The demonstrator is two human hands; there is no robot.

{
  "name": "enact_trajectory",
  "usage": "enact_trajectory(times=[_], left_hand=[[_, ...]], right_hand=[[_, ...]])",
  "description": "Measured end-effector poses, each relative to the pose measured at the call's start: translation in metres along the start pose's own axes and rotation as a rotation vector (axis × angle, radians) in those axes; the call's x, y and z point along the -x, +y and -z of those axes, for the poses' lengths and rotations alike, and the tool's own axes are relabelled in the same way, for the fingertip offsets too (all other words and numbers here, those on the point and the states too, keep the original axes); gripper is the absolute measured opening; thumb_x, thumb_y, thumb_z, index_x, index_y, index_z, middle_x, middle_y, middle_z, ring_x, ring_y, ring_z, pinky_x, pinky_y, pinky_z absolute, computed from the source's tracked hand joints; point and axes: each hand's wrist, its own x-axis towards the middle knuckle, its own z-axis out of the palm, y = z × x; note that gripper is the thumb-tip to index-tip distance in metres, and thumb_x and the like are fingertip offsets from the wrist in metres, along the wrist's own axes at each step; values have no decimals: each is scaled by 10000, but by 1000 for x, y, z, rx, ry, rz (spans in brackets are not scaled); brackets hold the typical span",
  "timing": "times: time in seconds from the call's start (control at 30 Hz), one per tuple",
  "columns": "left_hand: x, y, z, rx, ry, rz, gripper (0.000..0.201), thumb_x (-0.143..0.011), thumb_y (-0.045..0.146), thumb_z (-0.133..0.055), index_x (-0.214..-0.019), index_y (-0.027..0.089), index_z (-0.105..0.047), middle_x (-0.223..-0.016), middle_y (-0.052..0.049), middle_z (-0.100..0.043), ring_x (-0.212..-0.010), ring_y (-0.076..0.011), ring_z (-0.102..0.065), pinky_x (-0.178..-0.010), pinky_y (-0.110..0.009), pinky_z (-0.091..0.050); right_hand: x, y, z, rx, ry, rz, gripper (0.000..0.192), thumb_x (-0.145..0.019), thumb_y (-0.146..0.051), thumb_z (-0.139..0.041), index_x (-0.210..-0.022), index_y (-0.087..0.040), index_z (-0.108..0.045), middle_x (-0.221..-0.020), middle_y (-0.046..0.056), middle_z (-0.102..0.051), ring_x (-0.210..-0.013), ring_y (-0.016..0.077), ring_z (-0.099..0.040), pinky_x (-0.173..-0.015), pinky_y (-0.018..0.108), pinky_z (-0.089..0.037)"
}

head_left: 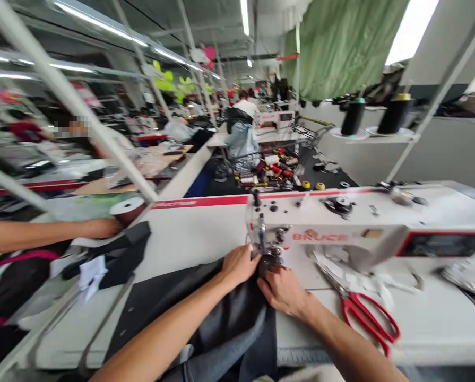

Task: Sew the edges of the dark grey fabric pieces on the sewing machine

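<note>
The dark fabric (237, 305) lies at the needle end of the white sewing machine (327, 239), its far part bunched under the needle area. From that end it spreads to the left and toward the wearer, running out of the bottom of my view, probably so its weight doesn't drag at the needle.

I see the left hand (241, 264) just left of the needle area, fingers bent and bunched on the cloth. The right hand (284, 286) sits in front of the machine's head, half curled, its fingertips lost against the dark material. Both touch the fabric, but whether either pinches or only presses I cannot tell. I judge this two-sided placing is meant to steady the cloth close to the needle.

Under the machine's arm lie white scraps (382, 286), with red-handled scissors (370, 318) in front, blades toward the machine and handles toward the wearer, presumably for easy reach. They lie just beside the right forearm, so I would allow little sideways swing there. A ruler strip (311, 354) marks the near edge in front of the machine.

Left of the machine's head, the bare surface (189, 228) gives me the widest room, bounded farther left by dark pieces (128, 254) and another person's hand (105, 228).
</note>
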Motion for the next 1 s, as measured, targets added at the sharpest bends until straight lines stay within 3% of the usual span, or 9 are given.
enact_trajectory(times=[0.23,0.47,0.63,0.8,0.9,1.0], left_hand=[[7,-9,-15,61,154,-167,185,-853,366,-570,-959,221,-613,-1000,-89,-653,-977,-234,-614,-859,-359,-488],[2,-21,-25,65,209,-316,155,-855,345,-573,-854,193,-604,-909,-94,-628,-908,-243,-587,-816,-398,-499],[19,-25,-22,67,215,-400,216,-906,377,-506,-847,196,-609,-892,-75,-634,-862,-215,-589,-775,-366,-494],[46,-30,-26,135,257,-591,224,-913,389,-508,-864,205,-624,-792,-43,-652,-788,-190,-598,-746,-336,-486],[51,-28,-27,206,237,-629,222,-927,382,-504,-900,205,-634,-800,-42,-678,-789,-185,-620,-759,-322,-488],[48,-23,-20,229,133,-532,232,-950,359,-468,-965,199,-636,-885,-59,-696,-858,-190,-641,-810,-313,-489]], right_hand=[[-4,10,-30,-17,53,38,358,-969,-320,-409,-681,-206,-589,-683,55,-661,-636,196,-627,-585,306,-359],[-1,5,-33,52,188,68,320,-951,-274,-433,-673,-215,-580,-640,51,-636,-627,203,-624,-593,324,-320],[11,-14,-33,115,147,66,282,-946,-247,-431,-717,-209,-591,-661,54,-646,-588,203,-619,-551,325,-297],[45,-23,-60,50,67,119,234,-892,-270,-514,-674,-224,-585,-604,42,-632,-523,189,-606,-506,303,-311],[63,-30,-62,-40,76,8,247,-880,-264,-515,-640,-214,-546,-595,38,-605,-532,175,-601,-520,283,-348],[68,-41,-41,-225,71,-151,256,-884,-252,-485,-632,-209,-489,-673,40,-603,-558,150,-578,-538,264,-357]])
